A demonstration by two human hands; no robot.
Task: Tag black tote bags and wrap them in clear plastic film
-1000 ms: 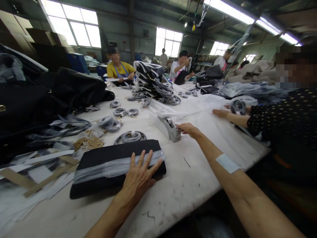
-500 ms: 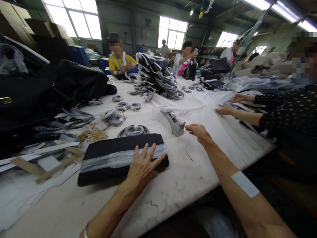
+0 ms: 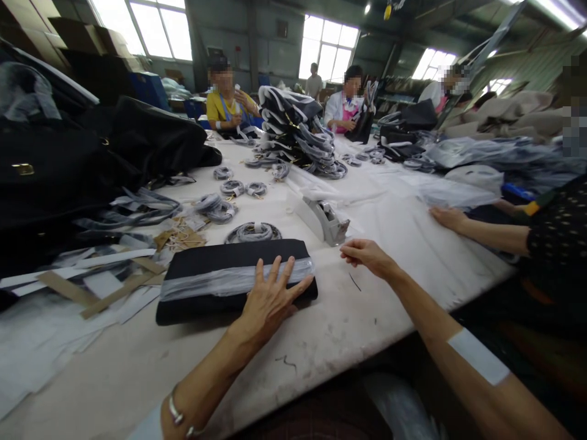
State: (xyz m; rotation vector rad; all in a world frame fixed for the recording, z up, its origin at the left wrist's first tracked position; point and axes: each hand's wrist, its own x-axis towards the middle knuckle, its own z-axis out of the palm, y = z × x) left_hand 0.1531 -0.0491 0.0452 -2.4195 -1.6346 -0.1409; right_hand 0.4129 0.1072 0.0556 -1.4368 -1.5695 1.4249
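Note:
A black folded bag panel (image 3: 229, 250), wrapped lengthwise by a strip of clear plastic (image 3: 215, 280), lies on the table in front of me. My left hand (image 3: 271, 287) rests flat on its right end, fingers spread over the plastic. My right hand (image 3: 364, 256) is raised just right of a grey tape dispenser (image 3: 323, 220), thumb and fingertips pinched together. Anything in that pinch is too small or clear to make out. Behind the black piece sits a coiled, plastic-wrapped strap (image 3: 254, 232).
Several smaller strap coils (image 3: 232, 188) and a tall stack of black pieces (image 3: 293, 128) stand farther back. Paper and card strips (image 3: 110, 287) litter the left, beside black bags (image 3: 55, 165). A co-worker's hand (image 3: 447, 218) handles plastic sheeting (image 3: 440, 189) at right.
My right hand has drawn slightly away from the dispenser's cutting end, toward me. My left hand still presses on the black piece. The co-worker's hands at right have shifted.

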